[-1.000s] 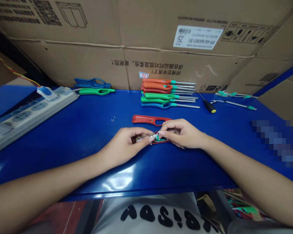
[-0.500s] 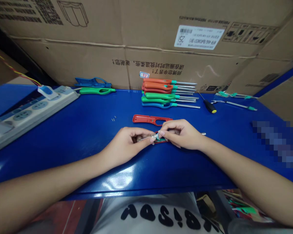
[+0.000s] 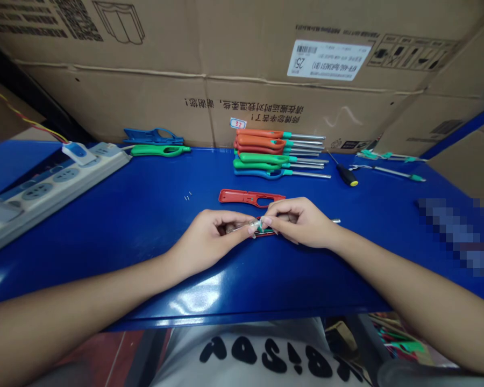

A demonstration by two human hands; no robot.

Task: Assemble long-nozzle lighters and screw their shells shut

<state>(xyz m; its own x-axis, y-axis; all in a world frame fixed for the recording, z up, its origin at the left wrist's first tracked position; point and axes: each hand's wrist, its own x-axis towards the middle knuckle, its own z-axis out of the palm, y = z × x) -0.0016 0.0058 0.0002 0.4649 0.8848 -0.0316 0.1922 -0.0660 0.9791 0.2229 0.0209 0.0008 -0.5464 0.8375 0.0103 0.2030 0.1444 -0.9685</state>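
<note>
My left hand (image 3: 201, 242) is closed on a clear lighter fuel tank (image 3: 237, 228), thumb and fingers along its sides. Close to the tank's whitish-green end, the fingertips of my right hand (image 3: 308, 223) are pinched together; what lies between them is too small to make out. Under both hands is a red lighter shell half (image 3: 268, 234), mostly covered, with a green part inside. A metal tube end (image 3: 336, 221) sticks out past my right wrist. Just behind my hands lies another red shell half (image 3: 240, 197), its inner side up.
Stacked utility lighters (image 3: 262, 159) in orange, green and blue stand at the back. A screwdriver (image 3: 347, 176) and metal rods (image 3: 399, 173) lie to their right. Tiny screws (image 3: 187, 197), green shells (image 3: 159, 150), blue shells (image 3: 151, 136) and a power strip (image 3: 52, 188) are leftward. Cardboard (image 3: 145, 102) walls the rear.
The fuel tank's end has shifted very slightly between my fingertips. Both hands otherwise keep their place and grip.
</note>
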